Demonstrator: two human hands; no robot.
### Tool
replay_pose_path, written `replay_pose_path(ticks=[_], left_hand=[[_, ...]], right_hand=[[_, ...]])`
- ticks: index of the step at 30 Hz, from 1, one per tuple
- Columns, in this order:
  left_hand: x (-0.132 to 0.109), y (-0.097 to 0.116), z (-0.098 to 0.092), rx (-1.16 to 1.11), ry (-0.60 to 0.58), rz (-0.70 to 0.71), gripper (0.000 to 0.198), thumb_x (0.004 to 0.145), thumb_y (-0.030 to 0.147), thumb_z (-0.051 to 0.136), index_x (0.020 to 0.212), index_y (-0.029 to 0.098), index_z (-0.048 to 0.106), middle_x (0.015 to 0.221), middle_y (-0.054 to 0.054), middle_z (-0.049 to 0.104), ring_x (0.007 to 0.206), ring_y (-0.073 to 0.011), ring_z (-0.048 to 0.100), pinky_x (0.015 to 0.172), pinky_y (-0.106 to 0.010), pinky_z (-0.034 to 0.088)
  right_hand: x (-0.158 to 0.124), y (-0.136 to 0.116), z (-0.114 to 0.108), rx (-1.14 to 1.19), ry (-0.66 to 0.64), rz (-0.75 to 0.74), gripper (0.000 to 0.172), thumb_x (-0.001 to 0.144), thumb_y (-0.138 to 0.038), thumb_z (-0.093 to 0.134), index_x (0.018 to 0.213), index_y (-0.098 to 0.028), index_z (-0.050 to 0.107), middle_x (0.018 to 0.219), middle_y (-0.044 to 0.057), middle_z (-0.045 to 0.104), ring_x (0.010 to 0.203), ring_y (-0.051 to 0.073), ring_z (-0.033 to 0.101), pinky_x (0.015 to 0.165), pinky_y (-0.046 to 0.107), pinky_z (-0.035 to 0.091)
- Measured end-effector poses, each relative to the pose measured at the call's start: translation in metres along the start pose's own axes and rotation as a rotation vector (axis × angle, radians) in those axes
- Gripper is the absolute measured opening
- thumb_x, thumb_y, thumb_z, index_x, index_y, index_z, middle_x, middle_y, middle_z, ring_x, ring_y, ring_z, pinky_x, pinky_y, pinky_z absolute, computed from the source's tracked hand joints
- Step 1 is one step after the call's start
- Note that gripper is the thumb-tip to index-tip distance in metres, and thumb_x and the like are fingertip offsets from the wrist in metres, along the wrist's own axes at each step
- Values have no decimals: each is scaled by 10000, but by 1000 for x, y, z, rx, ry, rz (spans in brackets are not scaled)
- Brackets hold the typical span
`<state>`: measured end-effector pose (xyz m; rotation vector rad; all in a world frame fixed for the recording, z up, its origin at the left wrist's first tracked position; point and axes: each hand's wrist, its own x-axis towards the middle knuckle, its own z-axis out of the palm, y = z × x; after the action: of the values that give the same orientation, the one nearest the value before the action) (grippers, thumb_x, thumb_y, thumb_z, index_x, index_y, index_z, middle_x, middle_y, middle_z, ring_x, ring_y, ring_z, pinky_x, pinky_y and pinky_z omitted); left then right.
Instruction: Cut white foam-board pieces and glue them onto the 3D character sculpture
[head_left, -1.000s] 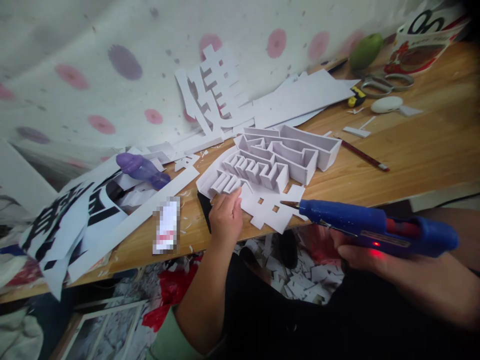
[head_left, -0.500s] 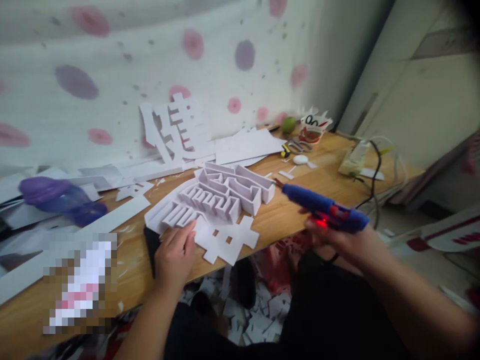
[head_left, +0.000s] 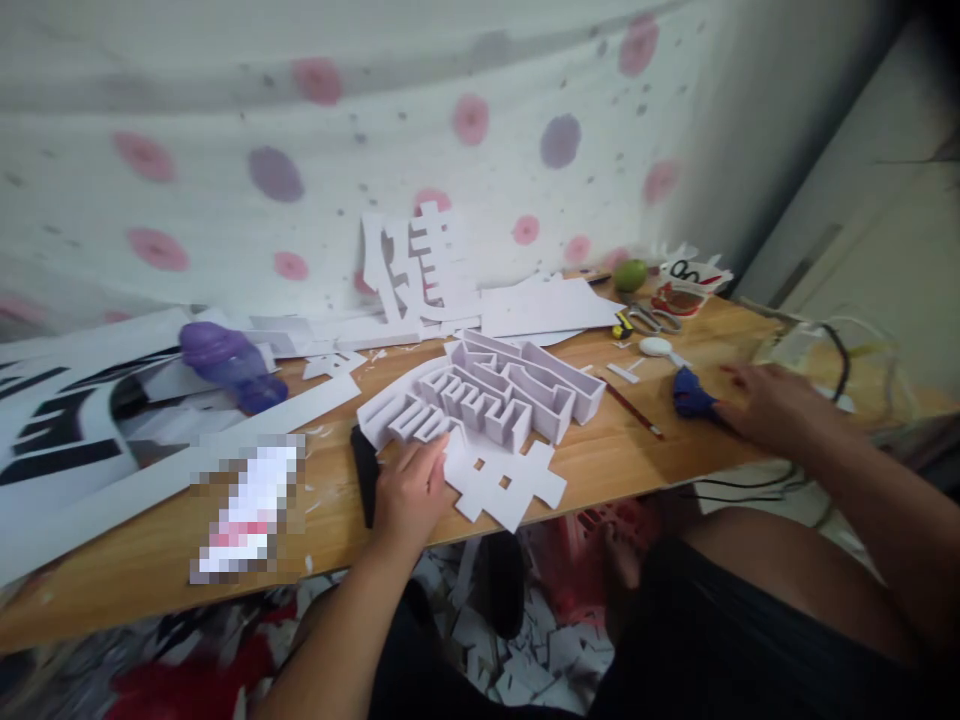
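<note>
My left hand (head_left: 411, 490) grips the near left edge of a white foam-board character (head_left: 517, 390) with raised strip walls, fingers pressed together at its rim. The character's flat part, with small square holes, reaches the table's front edge. My right hand (head_left: 776, 405), slightly blurred, is low over the right side of the table, with its fingers apart. Beside its fingertips is the blue glue gun (head_left: 694, 393), down at the tabletop; slight contact with the fingers cannot be ruled out. A thin dark red stick (head_left: 634, 405) lies between the character and the glue gun.
A cut-out white character (head_left: 412, 265) leans against the curtain behind. A purple bottle (head_left: 232, 365) lies on paper sheets at left. Scissors (head_left: 656, 318), a yellow-black tape measure (head_left: 622, 325), a green fruit (head_left: 630, 275) and a white round object (head_left: 655, 346) are at the back right. Cords (head_left: 832, 350) run at right.
My right hand has moved the glue gun away from the character and down to the table at right, and its grip has loosened. My left hand stays on the character. The view has shifted left.
</note>
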<state>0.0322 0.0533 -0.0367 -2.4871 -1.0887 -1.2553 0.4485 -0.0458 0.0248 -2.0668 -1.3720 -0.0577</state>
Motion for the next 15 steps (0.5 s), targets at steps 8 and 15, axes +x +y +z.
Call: replay_pose_path(ticks=[8,15], left_hand=[[-2,2,-2,16,-49,-15,230,885,160,483,1054,140,638,792,-65,679,737,-180,637,697,-292,516],[-2,3,-2,-6,-51,-24,240,890,144,471,1069,149,631,832,-69,697,773,-181,651,716,-292,522]], right_hand=[[-54,-170,68,554,-477,-439,319,821,-245,485,1103,-192,623,1118,69,648,939,189,636,797,330,539],[-67,-201,140,706,-491,-339,537,768,-123,457,1305,-136,485,1319,130,525,1191,250,516,985,446,436]])
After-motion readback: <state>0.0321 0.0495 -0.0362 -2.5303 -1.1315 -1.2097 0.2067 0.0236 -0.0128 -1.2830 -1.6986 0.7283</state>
